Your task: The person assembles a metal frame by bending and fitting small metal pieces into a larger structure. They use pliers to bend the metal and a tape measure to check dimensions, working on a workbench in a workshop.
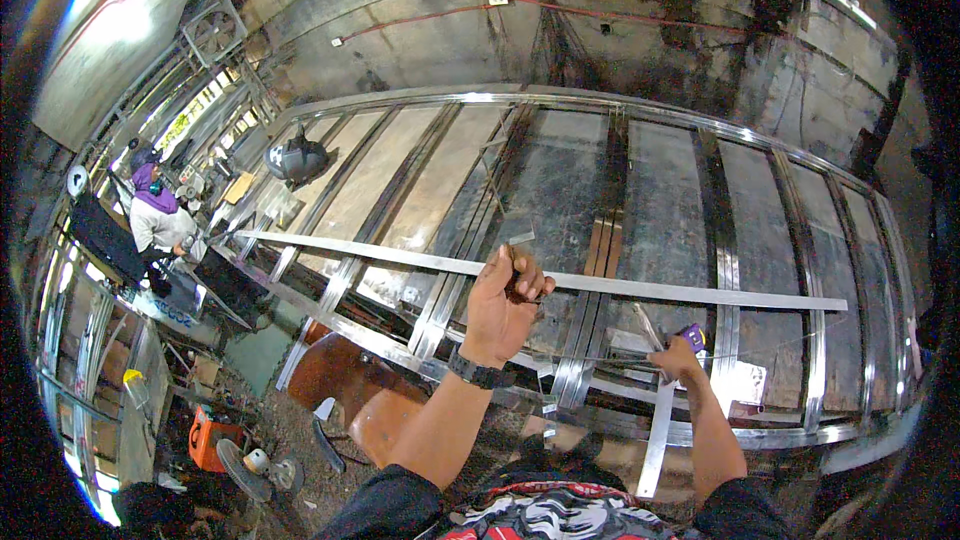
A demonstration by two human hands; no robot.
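A long flat metal bar [690,292] lies crosswise over a big frame of shiny metal tubes [725,310]. My left hand [505,305], with a dark wristwatch, is at the bar's middle, its fingers curled in. Whether those fingers grip the bar or some small thing cannot be made out. Farther right and nearer to me, my right hand [678,358] is closed on a purple tape measure [693,338]. A shorter flat metal strip [655,440] shows below that hand, and a thin pale metal piece [648,326] sticks out beyond its fingers.
A dark grey helmet [297,160] rests on the frame's far left. At the left, a person [155,210] in a purple head covering works beside metal pieces. Near me on the left are a brown chair [355,390], an orange machine [212,438] and a fan [255,462].
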